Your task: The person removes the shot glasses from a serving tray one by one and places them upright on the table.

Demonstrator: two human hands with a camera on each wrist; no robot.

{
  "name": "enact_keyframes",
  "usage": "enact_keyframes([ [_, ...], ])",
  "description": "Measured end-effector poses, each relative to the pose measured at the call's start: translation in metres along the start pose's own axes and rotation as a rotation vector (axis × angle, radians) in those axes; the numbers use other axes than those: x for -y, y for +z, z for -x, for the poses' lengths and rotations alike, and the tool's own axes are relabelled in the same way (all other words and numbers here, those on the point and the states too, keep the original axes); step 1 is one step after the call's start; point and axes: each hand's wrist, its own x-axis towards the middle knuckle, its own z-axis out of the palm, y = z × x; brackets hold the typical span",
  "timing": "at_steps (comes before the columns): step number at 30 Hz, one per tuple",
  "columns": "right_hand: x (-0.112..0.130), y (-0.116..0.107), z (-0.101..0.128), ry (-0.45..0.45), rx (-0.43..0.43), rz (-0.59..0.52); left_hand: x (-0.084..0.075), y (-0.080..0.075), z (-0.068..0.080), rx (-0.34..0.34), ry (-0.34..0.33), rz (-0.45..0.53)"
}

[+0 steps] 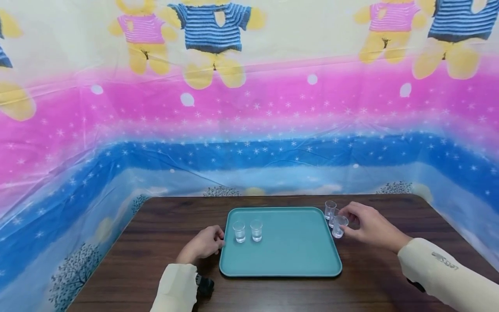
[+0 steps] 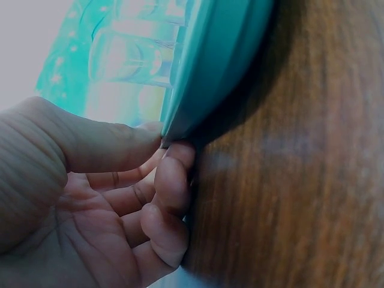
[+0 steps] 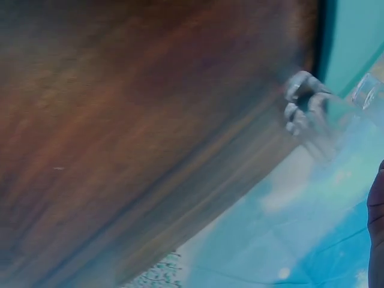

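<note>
A green tray [image 1: 294,253] lies on the table, bearing two clear shot glasses [image 1: 239,232] side by side on its left half. At its left edge my left hand [image 1: 203,243] pinches the rim; in the left wrist view the thumb [image 2: 114,144] is on the rim, with curled fingertips against the underside. Beyond the tray's right edge, my right hand [image 1: 368,224] pinches a clear shot glass [image 1: 339,229] between thumb and forefinger. Other shot glasses [image 1: 329,210] stand close behind it, partly overlapped. The right wrist view shows only a sliver of that hand, beside blurred glasses [image 3: 309,108].
The dark wooden table [image 1: 273,294] extends around the tray on all sides. A printed cloth [image 1: 249,156] with bears and snowflakes hangs behind the table and along both sides. A black wrist device [image 1: 204,286] sits at the left sleeve.
</note>
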Motion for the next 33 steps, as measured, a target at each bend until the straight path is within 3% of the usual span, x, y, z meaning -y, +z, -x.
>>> enact_keyframes([
  [15,-0.02,0.024,0.023,0.119,0.023,0.0,0.002,-0.001,-0.003,0.012,-0.002,-0.01],
  [25,-0.019,0.027,0.02,0.112,-0.001,0.01,0.004,-0.001,-0.003,0.011,-0.012,-0.014],
  [33,-0.014,0.025,0.006,0.011,-0.069,0.032,0.004,0.0,-0.003,0.006,-0.012,-0.018],
])
